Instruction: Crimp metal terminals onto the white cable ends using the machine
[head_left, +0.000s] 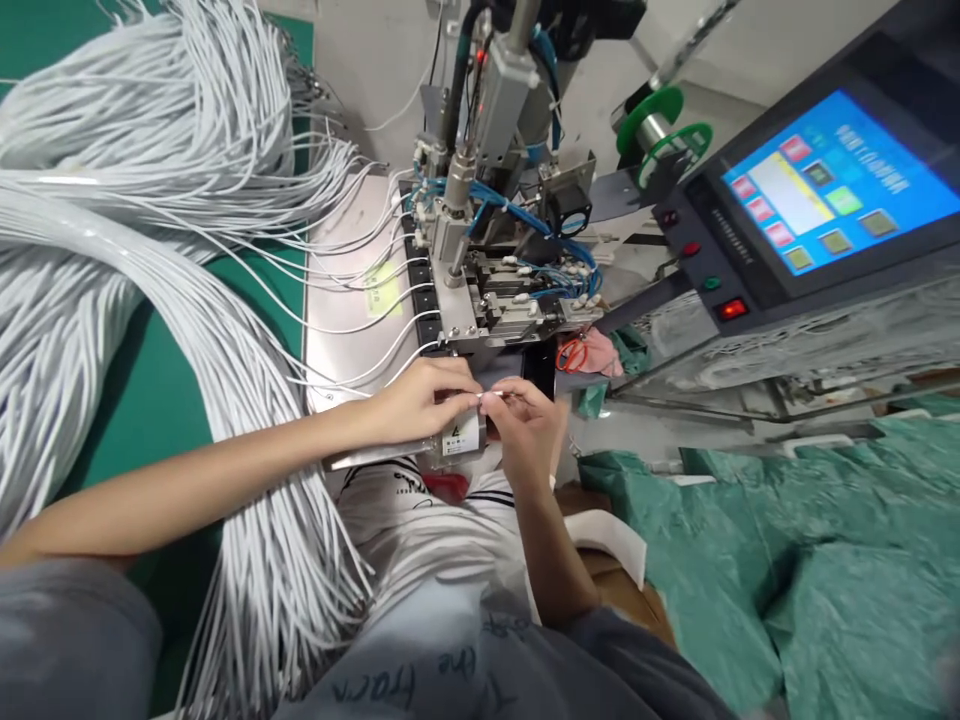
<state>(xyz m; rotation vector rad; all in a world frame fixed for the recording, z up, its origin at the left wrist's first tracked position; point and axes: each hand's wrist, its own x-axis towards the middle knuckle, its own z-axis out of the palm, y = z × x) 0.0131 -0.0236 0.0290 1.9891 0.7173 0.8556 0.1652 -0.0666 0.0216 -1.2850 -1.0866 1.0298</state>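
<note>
Just in front of the machine (459, 290), my left hand (424, 400) and my right hand (529, 425) meet, fingertips almost touching. Between them is a short, thin white piece (491, 394), probably a cable end, pinched by both hands. Its exact shape is too small to tell. White cables (360, 325) run from the large bundle (247, 400) on the left across a pale plate (337, 290) into a row of black slots (424, 300) on the machine. A white label (460, 436) lies just below my fingers.
A lit touchscreen (847, 185) stands at the right, beside a green spool (660, 130). Green bags (750, 560) fill the lower right. Red-orange scissor handles (572, 355) lie by a pink cloth (600, 352). More white cables (150, 100) cover the green table (150, 370).
</note>
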